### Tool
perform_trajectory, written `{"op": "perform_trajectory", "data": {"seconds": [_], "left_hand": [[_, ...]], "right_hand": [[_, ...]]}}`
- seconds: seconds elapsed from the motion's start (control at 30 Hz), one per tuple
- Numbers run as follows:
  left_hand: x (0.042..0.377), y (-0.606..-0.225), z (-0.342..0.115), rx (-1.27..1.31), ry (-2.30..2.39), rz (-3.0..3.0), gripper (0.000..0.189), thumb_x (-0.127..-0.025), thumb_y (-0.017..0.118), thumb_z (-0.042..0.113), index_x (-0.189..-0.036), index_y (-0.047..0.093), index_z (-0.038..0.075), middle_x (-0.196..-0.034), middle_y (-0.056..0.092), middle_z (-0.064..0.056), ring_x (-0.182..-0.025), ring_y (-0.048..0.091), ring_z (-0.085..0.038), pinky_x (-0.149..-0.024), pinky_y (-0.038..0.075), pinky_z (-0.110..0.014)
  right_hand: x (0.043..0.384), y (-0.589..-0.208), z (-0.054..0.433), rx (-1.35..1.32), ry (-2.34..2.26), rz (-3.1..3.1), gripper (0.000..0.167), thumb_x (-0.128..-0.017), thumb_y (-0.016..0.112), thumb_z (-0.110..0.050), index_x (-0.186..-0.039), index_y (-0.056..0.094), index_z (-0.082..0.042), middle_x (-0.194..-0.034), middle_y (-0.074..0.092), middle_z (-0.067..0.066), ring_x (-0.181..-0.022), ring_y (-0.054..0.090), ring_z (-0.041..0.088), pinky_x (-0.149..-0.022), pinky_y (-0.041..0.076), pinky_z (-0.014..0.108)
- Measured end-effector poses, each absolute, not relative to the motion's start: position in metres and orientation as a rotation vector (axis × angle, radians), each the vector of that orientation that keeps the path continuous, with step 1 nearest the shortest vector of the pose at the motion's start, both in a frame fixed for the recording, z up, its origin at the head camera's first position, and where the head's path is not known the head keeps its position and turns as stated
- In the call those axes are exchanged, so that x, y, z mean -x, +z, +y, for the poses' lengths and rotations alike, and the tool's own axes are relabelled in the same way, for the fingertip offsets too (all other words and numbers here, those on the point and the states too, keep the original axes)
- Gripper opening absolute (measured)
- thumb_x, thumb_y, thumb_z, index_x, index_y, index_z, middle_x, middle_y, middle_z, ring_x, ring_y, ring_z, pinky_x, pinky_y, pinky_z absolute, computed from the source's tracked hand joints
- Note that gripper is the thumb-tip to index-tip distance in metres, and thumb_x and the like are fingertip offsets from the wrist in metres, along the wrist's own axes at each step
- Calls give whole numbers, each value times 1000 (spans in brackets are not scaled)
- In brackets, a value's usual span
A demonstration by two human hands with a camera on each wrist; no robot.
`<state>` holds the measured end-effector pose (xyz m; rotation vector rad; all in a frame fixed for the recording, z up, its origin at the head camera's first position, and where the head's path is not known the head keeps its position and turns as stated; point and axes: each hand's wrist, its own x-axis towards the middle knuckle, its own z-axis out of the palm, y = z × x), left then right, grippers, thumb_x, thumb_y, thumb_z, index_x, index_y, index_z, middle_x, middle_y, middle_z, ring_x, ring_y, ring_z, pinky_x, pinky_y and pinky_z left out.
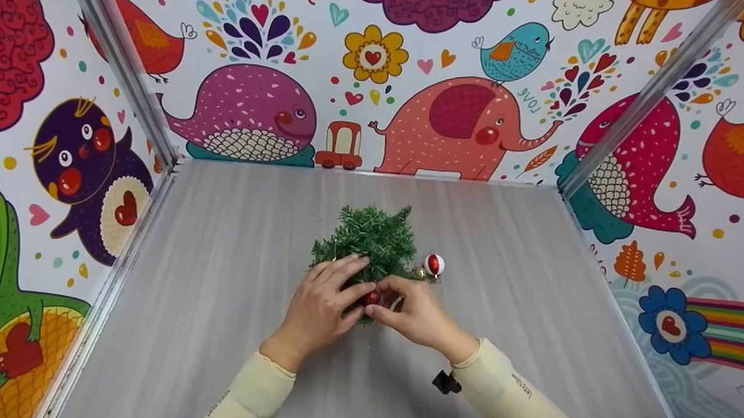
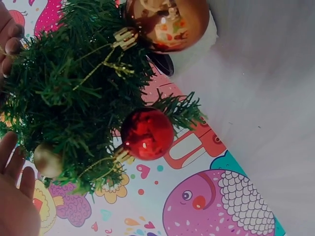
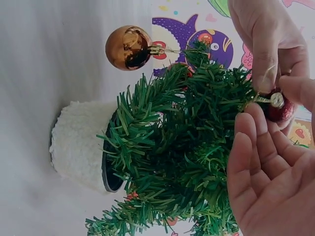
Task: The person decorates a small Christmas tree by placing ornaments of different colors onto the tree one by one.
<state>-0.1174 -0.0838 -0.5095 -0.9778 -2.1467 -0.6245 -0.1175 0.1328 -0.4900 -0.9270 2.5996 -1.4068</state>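
Observation:
A small artificial Christmas tree point(image 1: 376, 237) stands on the table in a white, rough-coated pot point(image 3: 81, 145). Its near side is partly covered by both hands. Between them is a red bauble point(image 1: 371, 297), glittery with a gold cap in the right wrist view point(image 3: 281, 112). My left hand point(image 1: 326, 302) holds this bauble, with its other fingers over the branches. From the other side, my right hand point(image 1: 417, 310) pinches at the bauble's cap and thin gold loop. Hanging on branches are a shiny copper-gold bauble point(image 3: 129, 47), a smooth red bauble point(image 2: 147, 133) and a small pale-gold bauble point(image 2: 47, 161).
Right of the tree is a red-and-white bauble point(image 1: 434, 265), with a small gold bauble point(image 1: 420, 273) beside it. A black object point(image 1: 446, 381) is by the right sleeve. Printed panels point(image 1: 342, 110) in metal frames surround the grey table point(image 1: 223, 240).

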Motion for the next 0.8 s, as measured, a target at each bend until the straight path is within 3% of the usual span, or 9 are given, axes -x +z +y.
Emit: {"op": "perform_trajectory", "data": {"seconds": [0.3,0.43,0.57,0.8], "left_hand": [[117,-509,-84,924,-647,-2099,27,-78,82,24,-102,75,13,-134,61,-8,-125,55,-27,-101,44,-44],[117,-509,-85,898,-669,-2069,27,-78,82,22,-101,74,12,-132,62,-9,-123,57,-27,-100,45,-45],[117,-508,-85,875,-673,-2054,25,-78,82,23,-100,74,12,-131,63,-9,-122,58,-26,-99,45,-45],[117,-509,-84,871,-688,-2045,26,-76,83,23,-98,74,12,-129,64,-9,-121,58,-27,-99,46,-45]], "right_hand": [[112,-496,136,883,-1539,2524,18,-94,71,-19,-110,67,-11,-90,70,-5,-75,66,14,-62,55,30],[104,-494,142,770,-1601,2459,10,-97,63,-8,-103,68,-1,-84,71,6,-70,66,23,-57,54,30],[96,-478,142,630,-1646,2299,20,-102,52,-6,-102,68,7,-85,71,17,-73,67,37,-59,56,34],[93,-480,143,606,-1665,2224,23,-102,47,-3,-105,69,3,-91,72,19,-76,67,41,-61,57,39]]}}
